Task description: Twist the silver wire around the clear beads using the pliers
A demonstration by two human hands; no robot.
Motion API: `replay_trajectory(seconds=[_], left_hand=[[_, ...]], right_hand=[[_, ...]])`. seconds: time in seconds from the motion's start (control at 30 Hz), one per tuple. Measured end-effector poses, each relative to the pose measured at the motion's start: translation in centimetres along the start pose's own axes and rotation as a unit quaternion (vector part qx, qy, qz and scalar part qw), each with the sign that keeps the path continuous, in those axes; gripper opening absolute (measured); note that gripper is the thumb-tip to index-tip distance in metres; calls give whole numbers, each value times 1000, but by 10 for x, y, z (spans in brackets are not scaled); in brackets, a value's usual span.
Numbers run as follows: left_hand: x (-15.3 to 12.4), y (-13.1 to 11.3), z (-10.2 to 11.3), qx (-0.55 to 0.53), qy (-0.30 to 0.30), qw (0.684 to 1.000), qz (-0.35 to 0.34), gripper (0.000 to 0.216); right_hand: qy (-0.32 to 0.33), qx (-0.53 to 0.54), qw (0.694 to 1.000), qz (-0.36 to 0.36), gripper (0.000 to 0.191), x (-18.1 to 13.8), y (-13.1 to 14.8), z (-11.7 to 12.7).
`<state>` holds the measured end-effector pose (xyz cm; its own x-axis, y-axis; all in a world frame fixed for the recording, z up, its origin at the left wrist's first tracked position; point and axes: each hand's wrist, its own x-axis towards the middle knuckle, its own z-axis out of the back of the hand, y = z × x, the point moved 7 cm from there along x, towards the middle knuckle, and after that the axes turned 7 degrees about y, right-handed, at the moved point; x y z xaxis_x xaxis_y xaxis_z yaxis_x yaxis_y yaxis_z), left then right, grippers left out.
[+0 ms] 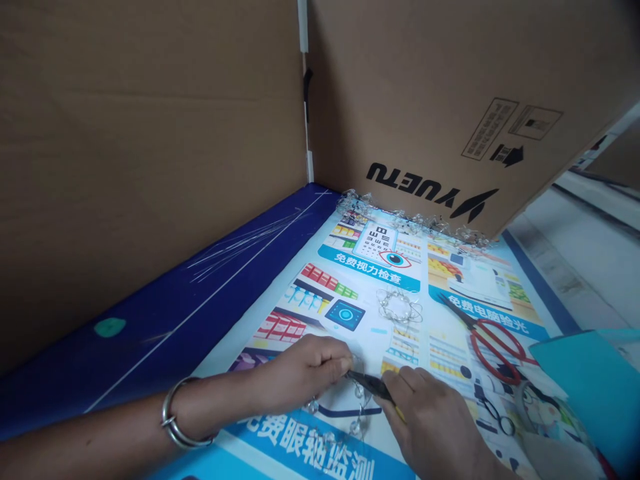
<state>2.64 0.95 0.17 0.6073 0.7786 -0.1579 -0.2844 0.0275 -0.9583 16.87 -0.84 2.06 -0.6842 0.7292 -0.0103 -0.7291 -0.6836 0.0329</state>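
Observation:
My left hand (305, 370), with a metal bangle on its wrist, pinches a strand of clear beads on wire (357, 400) near the front of the table. My right hand (433, 413) is closed round the handles of small dark pliers (367, 383), whose tip meets the strand right at my left fingertips. The strand trails down between the two hands. A finished ring of clear beads (399, 307) lies a little farther back on the printed poster (350, 280).
Red-handled scissors (487, 337) lie to the right on the poster. More clear beads (415, 220) line the foot of the cardboard wall (425, 87). A teal sheet (595, 387) sits at the right. Cardboard also walls the left side beyond a blue mat (150, 320).

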Motion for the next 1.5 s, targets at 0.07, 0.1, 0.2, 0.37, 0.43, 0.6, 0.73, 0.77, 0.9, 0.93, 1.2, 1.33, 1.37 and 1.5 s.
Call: replay_trajectory(seconds=[0.07, 0.1, 0.2, 0.37, 0.43, 0.6, 0.73, 0.77, 0.9, 0.93, 1.2, 1.33, 1.37, 1.5], left_hand=[[1, 7, -2, -56, 23, 998, 27, 34], [1, 9, -3, -86, 35, 995, 36, 34], [2, 13, -5, -158, 58, 985, 40, 33], [3, 13, -4, -199, 66, 977, 38, 32], [3, 12, -4, -204, 60, 976, 42, 32], [1, 12, -4, -211, 49, 975, 48, 28], [1, 11, -4, -192, 46, 979, 48, 26], [0, 10, -4, -186, 46, 980, 48, 26], [2, 5, -2, -121, 41, 991, 29, 22], [2, 3, 0, -96, 33, 995, 21, 21], [2, -14, 9, 92, -57, 992, -72, 23], [1, -15, 11, 88, -76, 990, -85, 16], [1, -15, 12, 78, -82, 990, -84, 14], [3, -13, 17, 45, -99, 991, -83, 10]], right_hand=[[11, 19, 1000, -9, 17, 1, -2, -1], [13, 27, 999, -11, 16, 1, -3, -1], [15, 50, 999, -10, 14, 2, -5, -1], [28, 81, 996, -11, 14, 4, -6, 0], [31, 89, 995, -16, 15, 4, -7, 0], [23, 98, 995, -18, 18, 3, -8, -1], [9, 92, 996, -13, 18, 3, -8, -2], [5, 88, 996, -12, 18, 3, -8, -1], [-6, 57, 998, -6, 18, 4, -8, -1], [-7, 48, 999, -5, 18, 4, -8, -1], [-17, 23, 1000, -8, 17, 5, -8, 0], [-26, 6, 1000, -7, 14, 6, -6, 2], [-30, -1, 1000, -5, 14, 7, -6, 3], [-44, -30, 999, 2, 14, 7, -3, 5]])
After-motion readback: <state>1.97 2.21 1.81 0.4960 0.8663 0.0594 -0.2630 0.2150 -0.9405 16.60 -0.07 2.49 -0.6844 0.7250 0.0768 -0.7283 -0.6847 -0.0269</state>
